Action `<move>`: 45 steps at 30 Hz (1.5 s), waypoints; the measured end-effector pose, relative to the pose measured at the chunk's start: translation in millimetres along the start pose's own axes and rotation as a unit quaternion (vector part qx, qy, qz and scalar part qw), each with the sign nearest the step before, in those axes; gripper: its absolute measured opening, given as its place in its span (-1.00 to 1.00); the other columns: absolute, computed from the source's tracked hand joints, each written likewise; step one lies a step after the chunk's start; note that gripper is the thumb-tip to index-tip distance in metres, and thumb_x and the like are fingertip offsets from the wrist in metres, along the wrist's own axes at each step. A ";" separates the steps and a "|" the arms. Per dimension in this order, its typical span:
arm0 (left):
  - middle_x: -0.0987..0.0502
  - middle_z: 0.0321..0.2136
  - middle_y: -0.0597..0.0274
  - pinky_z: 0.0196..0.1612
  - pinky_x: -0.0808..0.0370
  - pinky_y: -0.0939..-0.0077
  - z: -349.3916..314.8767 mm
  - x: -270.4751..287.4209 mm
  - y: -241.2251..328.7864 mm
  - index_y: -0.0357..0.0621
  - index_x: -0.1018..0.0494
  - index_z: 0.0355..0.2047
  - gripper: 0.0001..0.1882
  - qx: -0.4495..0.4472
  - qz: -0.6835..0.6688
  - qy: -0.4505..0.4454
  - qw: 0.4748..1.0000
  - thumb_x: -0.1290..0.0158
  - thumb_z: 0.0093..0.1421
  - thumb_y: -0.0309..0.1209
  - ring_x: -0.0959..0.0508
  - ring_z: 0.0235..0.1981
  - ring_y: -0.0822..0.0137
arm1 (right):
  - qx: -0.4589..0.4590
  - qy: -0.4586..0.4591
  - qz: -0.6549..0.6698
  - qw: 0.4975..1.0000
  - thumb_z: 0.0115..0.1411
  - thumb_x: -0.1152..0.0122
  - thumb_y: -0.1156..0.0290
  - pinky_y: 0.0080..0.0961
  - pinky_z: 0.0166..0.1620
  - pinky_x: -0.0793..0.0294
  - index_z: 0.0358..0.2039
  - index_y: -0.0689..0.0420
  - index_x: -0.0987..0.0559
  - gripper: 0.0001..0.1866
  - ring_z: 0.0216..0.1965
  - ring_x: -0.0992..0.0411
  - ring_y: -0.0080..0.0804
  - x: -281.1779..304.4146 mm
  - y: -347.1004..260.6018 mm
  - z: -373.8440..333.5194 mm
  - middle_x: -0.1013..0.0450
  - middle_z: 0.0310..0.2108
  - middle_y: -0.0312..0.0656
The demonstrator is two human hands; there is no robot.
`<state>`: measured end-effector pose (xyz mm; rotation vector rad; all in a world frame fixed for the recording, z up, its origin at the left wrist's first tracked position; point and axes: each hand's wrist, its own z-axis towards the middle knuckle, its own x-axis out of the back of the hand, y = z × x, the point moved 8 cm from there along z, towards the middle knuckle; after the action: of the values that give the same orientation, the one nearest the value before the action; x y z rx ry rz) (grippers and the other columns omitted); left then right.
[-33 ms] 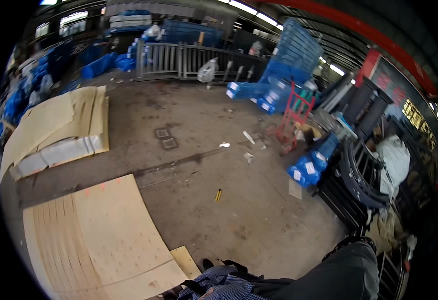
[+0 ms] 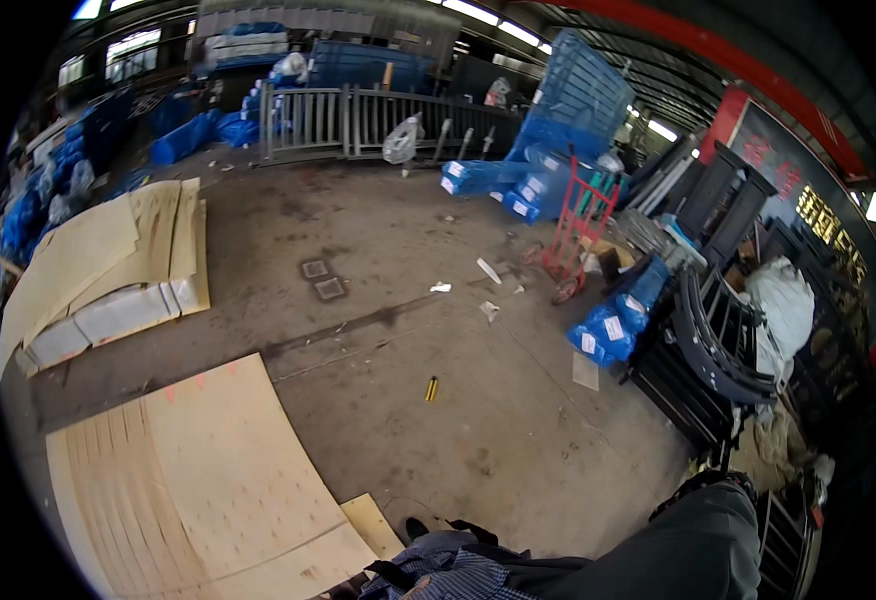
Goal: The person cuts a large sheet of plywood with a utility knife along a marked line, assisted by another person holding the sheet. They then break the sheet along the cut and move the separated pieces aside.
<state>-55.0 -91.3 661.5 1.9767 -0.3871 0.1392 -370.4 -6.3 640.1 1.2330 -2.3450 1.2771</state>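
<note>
Neither hand shows, so whether they are apart, together or closed on anything cannot be told. Only a blue checked shirt with a black strap point(image 2: 458, 572) and a grey cloth-covered limb point(image 2: 703, 545) rise from the lower edge. Nearest to them lies a broad stack of pale plywood sheets point(image 2: 208, 480), flat on the grey concrete floor point(image 2: 408, 290), with a small pale plywood offcut point(image 2: 376, 525) touching its near corner. Nothing has shifted since the picture just before: the sheets lie as they did. Further out are a small yellow-and-black tool point(image 2: 431, 388), a second pile of pale boards point(image 2: 108, 265), a red hand truck point(image 2: 578, 230), blue wrapped bundles point(image 2: 613, 325) and a grey metal railing point(image 2: 358, 115).
</note>
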 end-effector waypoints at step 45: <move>-0.60 -0.34 0.09 -0.26 -0.55 0.33 -199.3 101.0 -209.2 -0.19 -0.52 -0.18 -0.69 0.189 -0.058 0.098 0.975 0.02 0.18 -0.27 -0.60 -0.37 0.13 | -0.084 -0.074 -0.093 0.989 0.08 -0.27 0.26 -0.41 -0.46 -0.40 -0.46 0.20 -0.52 -0.76 -0.56 -0.40 -0.36 -30.8 -77.7 20.2 -0.47 -0.56 -0.19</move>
<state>124.4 147.1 593.2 2.3279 -0.1205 0.3514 -288.7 -25.7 658.7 1.4947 -2.3135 0.9399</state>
